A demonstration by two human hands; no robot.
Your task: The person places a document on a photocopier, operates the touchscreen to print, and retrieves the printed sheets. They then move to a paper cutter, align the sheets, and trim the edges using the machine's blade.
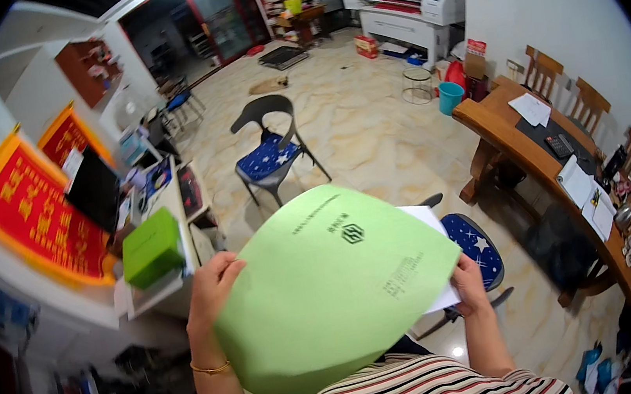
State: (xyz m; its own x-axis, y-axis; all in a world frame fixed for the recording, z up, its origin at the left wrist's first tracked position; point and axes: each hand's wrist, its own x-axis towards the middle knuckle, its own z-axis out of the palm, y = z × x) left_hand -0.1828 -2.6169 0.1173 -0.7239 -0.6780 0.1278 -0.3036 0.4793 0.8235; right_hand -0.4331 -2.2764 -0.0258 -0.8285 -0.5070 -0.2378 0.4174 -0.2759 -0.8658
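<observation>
A large light-green sheet, like a folder cover (327, 290), curves in front of my chest with dark print near its top. My left hand (212, 284) grips its left edge, thumb on top, a gold bangle on the wrist. My right hand (469, 282) holds its right edge together with white paper sheets (424, 219) that stick out behind the green cover. Both hands are raised above a chair with a blue star-print cushion (475, 248).
A green box (152, 248) sits on a cluttered desk at my left, by a dark monitor (94, 189). A black chair with a blue cushion (271, 155) stands ahead. A long wooden table (513, 141) with papers runs along the right. A large printer (402, 5) stands far back.
</observation>
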